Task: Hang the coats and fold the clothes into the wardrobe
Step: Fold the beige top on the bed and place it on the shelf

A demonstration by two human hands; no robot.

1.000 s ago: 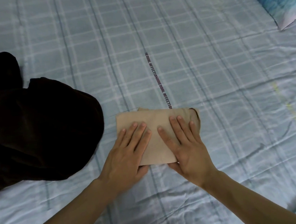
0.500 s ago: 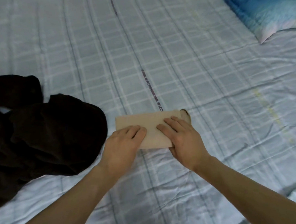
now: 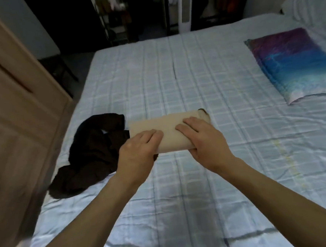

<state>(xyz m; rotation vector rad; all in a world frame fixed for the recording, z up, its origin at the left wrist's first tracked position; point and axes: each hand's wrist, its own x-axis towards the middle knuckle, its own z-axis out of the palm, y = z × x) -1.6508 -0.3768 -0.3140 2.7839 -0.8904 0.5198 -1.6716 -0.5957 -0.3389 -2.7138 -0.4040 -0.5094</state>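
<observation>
A folded beige garment (image 3: 164,127) is lifted off the bed, held flat between both hands. My left hand (image 3: 139,154) grips its near left edge, fingers curled on top. My right hand (image 3: 203,139) grips its near right edge, fingers over the top and thumb underneath. A dark brown garment (image 3: 95,155) lies crumpled on the bed to the left, partly behind my left hand. The wooden wardrobe (image 3: 12,107) stands at the far left, its doors shut.
The bed (image 3: 193,78) with a pale blue checked sheet fills the middle. A blue and purple pillow (image 3: 293,64) lies at the right. Dark shelving and a white standing appliance (image 3: 183,12) are beyond the bed's far end.
Both hands went from pressing flat on the beige garment to gripping its near edge and lifting it off the sheet. The head has risen, so the room and wardrobe show.
</observation>
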